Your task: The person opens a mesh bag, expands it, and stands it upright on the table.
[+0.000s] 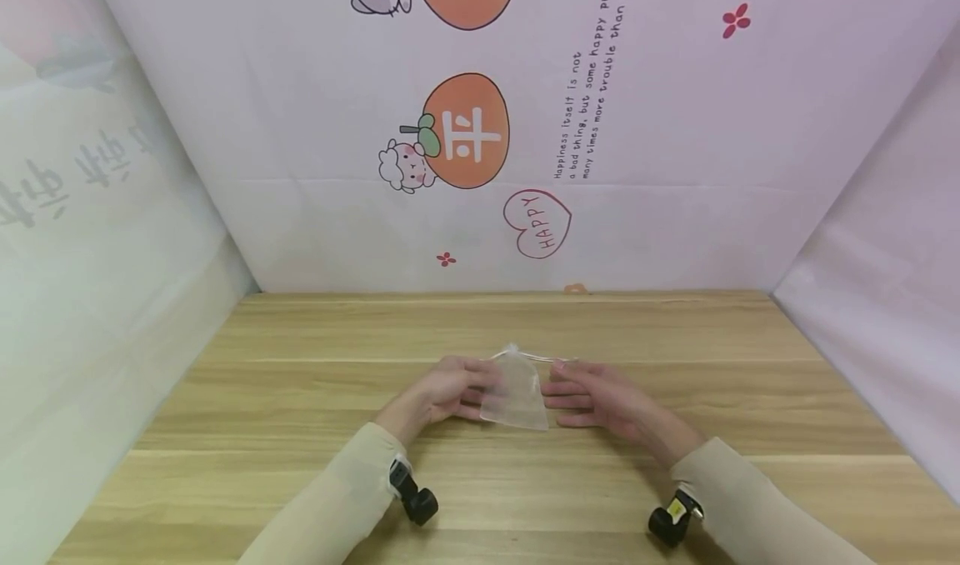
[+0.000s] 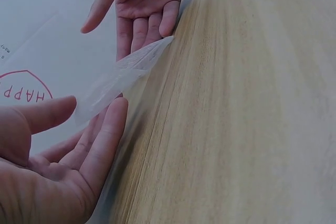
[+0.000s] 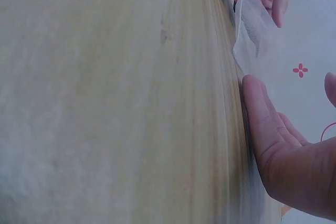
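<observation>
A small, sheer white drawstring pouch (image 1: 517,394) is between my two hands, its gathered neck at the far end and thin cords running out to both sides. My left hand (image 1: 450,388) touches the pouch's left side. Its fingers show faintly through the fabric, and its thumb (image 2: 50,116) stands apart from the fingers. At the pouch's other side is my right hand (image 1: 596,394), with fingers straight and spread and the thumb by the right-hand cord. In the right wrist view the pouch (image 3: 252,35) tilts on edge, partly covering the left hand.
Under the hands lies a wood-grain table (image 1: 510,498). A white printed sheet (image 1: 660,215) rises at the table's back edge, and pale sheets hang at left and right. A small black camera is strapped to each wrist.
</observation>
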Demonstrator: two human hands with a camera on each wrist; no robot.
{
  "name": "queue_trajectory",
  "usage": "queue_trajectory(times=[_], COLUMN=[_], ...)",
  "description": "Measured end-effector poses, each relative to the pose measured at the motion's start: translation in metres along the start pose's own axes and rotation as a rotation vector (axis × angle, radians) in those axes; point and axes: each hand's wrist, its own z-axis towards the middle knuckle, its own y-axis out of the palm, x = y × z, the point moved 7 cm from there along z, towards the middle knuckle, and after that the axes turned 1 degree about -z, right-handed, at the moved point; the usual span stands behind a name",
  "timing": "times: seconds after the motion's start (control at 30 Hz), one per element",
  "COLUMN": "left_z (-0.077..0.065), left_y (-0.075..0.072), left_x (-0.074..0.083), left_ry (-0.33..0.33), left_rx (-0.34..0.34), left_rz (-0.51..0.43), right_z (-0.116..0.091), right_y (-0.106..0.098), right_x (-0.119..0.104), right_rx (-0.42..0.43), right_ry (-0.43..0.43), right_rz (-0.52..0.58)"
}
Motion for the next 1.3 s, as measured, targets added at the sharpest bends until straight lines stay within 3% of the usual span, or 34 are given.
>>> queue_trajectory(times=[0.73, 1.3], left_z=[-0.003, -0.014], left_y=[0.001, 0.002], left_x=[0.001, 0.017], left_ry=[0.059, 0.243], left_rx=[0.023, 0.014], left_rz=[-0.018, -0.091], right_z=[-0.001, -0.003], right_y=[0.002, 0.002], right_x=[-0.001, -0.016], right_rx=[0.008, -0.002], right_ry=[-0.008, -0.084], right_rz=[0.001, 0.0])
